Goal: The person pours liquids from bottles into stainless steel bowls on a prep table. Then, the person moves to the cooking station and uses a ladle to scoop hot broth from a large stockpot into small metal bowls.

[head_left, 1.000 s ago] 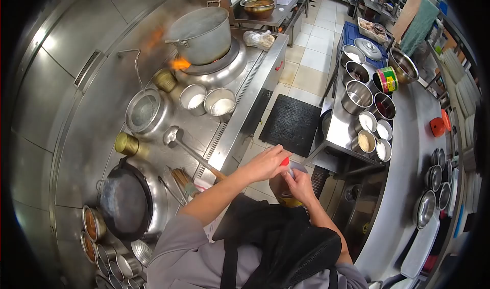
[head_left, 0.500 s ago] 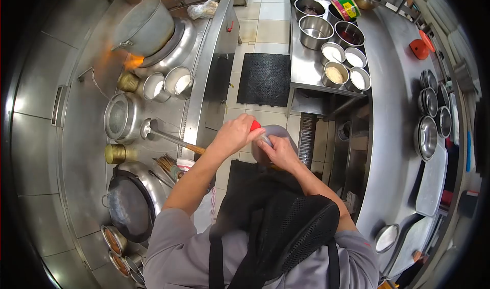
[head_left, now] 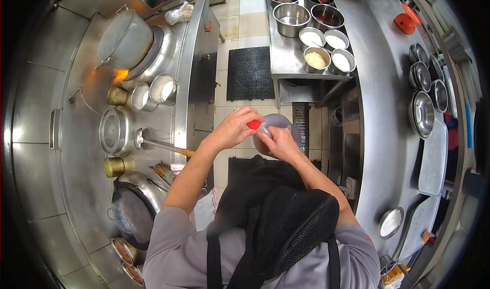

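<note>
Near the middle of the view my left hand (head_left: 236,128) is closed around a red cap (head_left: 253,124). Just right of it, my right hand (head_left: 281,142) grips the neck of a large translucent container (head_left: 278,121). The two hands nearly touch, with the cap and the neck between them. The container hangs over the floor in front of my body, and its lower part is hidden by my right hand and the black apron or cap.
Left stands the stove counter (head_left: 191,74) with a large pot (head_left: 125,40) over flame, a ladle (head_left: 163,145) and a wok (head_left: 131,212). Right are a steel table with metal containers (head_left: 291,18), and a counter (head_left: 365,136) with stacked bowls (head_left: 422,113). A black mat (head_left: 249,74) lies on the floor.
The view has turned and shifted, so the stove and the right table sit lower-left and further left. Both hands keep their holds; the red cap shows more clearly.
</note>
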`<state>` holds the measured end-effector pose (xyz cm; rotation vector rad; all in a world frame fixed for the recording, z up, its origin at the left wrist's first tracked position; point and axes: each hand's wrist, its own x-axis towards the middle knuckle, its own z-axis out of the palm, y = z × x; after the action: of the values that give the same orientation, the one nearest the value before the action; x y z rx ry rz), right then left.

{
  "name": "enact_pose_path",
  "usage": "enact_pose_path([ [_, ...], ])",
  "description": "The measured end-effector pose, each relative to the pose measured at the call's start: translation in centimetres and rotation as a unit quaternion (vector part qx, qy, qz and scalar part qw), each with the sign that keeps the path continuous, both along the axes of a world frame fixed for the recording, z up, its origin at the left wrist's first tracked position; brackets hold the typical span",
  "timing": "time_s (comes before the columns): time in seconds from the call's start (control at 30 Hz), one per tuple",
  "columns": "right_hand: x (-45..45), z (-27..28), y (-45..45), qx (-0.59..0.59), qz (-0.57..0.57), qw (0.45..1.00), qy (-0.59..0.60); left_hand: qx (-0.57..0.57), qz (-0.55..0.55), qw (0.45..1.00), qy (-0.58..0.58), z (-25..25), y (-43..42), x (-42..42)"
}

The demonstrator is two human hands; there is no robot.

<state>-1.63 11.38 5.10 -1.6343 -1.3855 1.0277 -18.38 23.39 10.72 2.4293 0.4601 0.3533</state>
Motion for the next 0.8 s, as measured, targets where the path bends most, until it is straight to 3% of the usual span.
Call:
enact_pose_path([
  [0.03,0.2,-0.2,-0.1,-0.007,-0.007,1.0,0.005,0.012,-0.018,1.0,-0.014,0.1,0.0,0.4],
  [0.1,0.7,-0.6,-0.2,-0.019,-0.022,0.999,0.015,-0.047,0.058,0.997,-0.028,0.4,-1.1,1.2],
  [0.23,0.9,-1.8,-0.5,-0.011,-0.029,0.999,0.019,-0.12,0.135,0.98,0.086,0.2,-1.2,1.7],
  [0.43,1.3,-3.9,-1.1,-0.023,-0.05,0.998,0.031,-0.01,-0.022,0.997,0.072,-2.4,-0.5,3.0],
  [0.47,1.4,-4.8,-1.2,0.01,-0.06,0.998,0.024,-0.039,-0.064,0.997,0.031,-3.1,-0.2,3.4],
  [0.53,2.0,-5.6,-1.4,-0.009,-0.083,0.996,0.035,-0.042,0.002,0.999,0.003,-3.3,-1.6,4.8],
  [0.67,2.9,-6.1,-2.0,-0.037,-0.108,0.993,0.024,-0.114,0.123,0.981,0.093,-6.1,-1.7,6.0],
  [0.8,3.6,-6.7,-2.7,-0.042,-0.126,0.991,0.016,-0.014,0.071,0.997,0.041,-7.9,-1.7,7.0],
])
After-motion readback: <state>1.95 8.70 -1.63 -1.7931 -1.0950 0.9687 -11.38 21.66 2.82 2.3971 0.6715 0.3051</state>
